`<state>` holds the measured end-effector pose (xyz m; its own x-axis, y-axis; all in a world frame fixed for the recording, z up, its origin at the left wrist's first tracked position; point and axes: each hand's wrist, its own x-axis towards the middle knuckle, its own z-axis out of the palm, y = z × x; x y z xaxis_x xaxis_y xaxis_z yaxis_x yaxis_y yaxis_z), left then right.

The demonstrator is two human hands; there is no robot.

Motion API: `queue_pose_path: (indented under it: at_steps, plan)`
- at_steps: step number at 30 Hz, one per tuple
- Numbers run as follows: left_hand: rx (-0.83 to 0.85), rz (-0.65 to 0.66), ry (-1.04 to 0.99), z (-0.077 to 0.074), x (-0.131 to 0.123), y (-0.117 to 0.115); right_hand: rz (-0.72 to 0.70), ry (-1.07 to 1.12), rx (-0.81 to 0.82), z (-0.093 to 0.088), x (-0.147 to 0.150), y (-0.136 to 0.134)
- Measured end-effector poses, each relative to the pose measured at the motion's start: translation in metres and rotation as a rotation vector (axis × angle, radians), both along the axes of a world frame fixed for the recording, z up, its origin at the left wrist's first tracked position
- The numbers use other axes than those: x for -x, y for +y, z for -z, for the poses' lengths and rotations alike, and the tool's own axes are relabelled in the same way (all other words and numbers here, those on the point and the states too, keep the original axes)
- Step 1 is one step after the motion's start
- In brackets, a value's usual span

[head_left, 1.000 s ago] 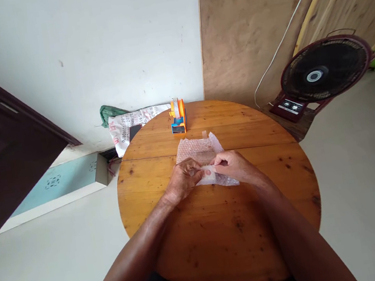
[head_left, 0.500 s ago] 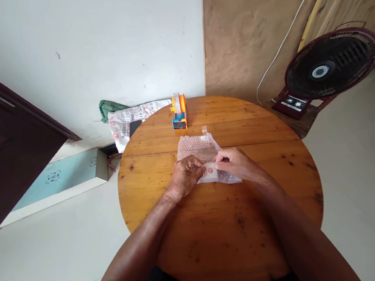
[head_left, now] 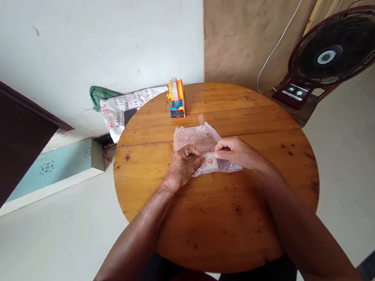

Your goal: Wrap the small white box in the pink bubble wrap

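Observation:
Clear bubble wrap (head_left: 195, 135) lies on the round wooden table, with a small whitish piece with red print (head_left: 210, 161) showing at its near part. My left hand (head_left: 184, 163) pinches the bubble wrap at the left of this printed piece. Close by on the right, my right hand (head_left: 234, 150) pinches the wrap too, thumb against forefinger. A short strip of tape (head_left: 201, 119) sticks up from the wrap's far edge. Farther back stands an orange and blue tape dispenser (head_left: 176, 99) with a roll on it. The fingertips partly hide the printed piece.
The wooden table (head_left: 220, 220) has a round edge close to my body. A dark red fan (head_left: 326, 57) stands at the right. Behind the table's left side are a printed white sack (head_left: 114, 122) and a green bag (head_left: 101, 94). A pale blue box (head_left: 54, 167) lies on the floor.
The view has shifted slightly, so the table sits higher in the picture. Both hands still pinch the bubble wrap at nearly the same spot.

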<state>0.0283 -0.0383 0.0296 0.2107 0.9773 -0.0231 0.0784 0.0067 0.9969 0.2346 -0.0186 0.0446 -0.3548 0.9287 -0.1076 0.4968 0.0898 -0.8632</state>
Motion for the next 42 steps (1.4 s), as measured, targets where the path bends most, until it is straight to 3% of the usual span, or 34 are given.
queue_pose_path:
  at_steps: [8,13,17,22,30,38,42]
  plan:
    - [0.068,-0.003,-0.030,-0.002,-0.001,0.001,0.033,-0.120,-0.105,-0.004,-0.002,0.000]
    - [0.047,-0.001,-0.005,-0.001,0.000,0.000,0.044,-0.157,-0.280,-0.010,0.002,-0.006]
    - [0.037,-0.007,-0.010,0.001,0.001,0.001,-0.062,-0.229,-0.456,-0.012,0.007,-0.010]
    - [0.040,0.012,-0.059,0.002,0.000,0.003,-0.226,-0.308,-0.541,-0.013,0.010,-0.011]
    - [0.044,0.014,-0.081,0.000,0.000,0.003,-0.285,-0.428,-0.664,-0.023,0.016,-0.020]
    - [0.053,0.028,-0.019,0.000,-0.001,0.004,-0.310,-0.425,-0.582,-0.022,0.014,-0.020]
    - [0.002,-0.018,0.193,-0.004,0.004,0.005,-0.298,-0.409,-0.505,-0.027,0.015,-0.022]
